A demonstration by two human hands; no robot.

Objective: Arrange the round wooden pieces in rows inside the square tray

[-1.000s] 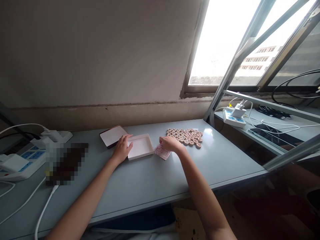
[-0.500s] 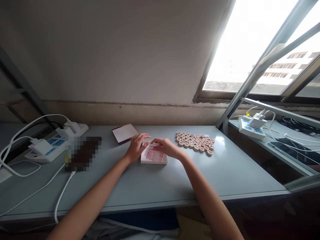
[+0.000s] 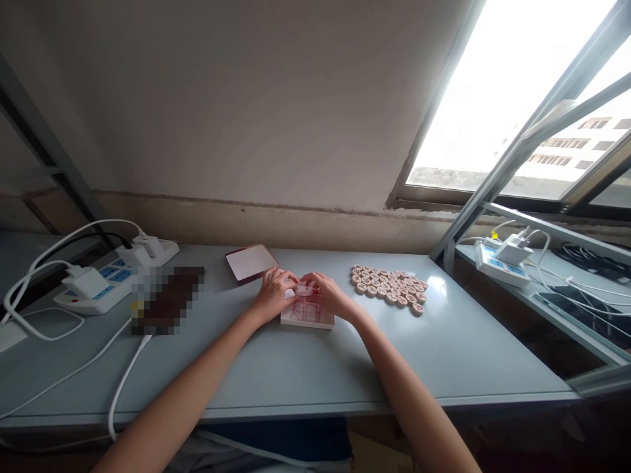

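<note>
A shallow white box (image 3: 306, 324) rests on the desk in front of me. A thin, see-through sheet with red lines (image 3: 306, 311), like a folded Chinese chess board, lies in it. My left hand (image 3: 271, 293) curls over the box's left side, its fingers closed at the sheet's far part. From the right, my right hand (image 3: 328, 295) pinches the same sheet, fingertips close to those of the left. Beyond the left hand is the box lid (image 3: 252, 263), its white inside facing up. Many round wooden Chinese chess pieces (image 3: 387, 286) lie grouped to the right of the box.
On the left stand a power strip (image 3: 101, 289) with white plugs and cables, and a pixelated dark object (image 3: 170, 301). A metal post (image 3: 449, 253) rises at the desk's back right corner. Past it, another power strip (image 3: 503, 263) sits on a neighbouring desk.
My left hand's fingers, stretched out before, have curled down onto the sheet. My right hand stays on it, and the sheet's far part is now held between both hands. The view has shifted slightly.
</note>
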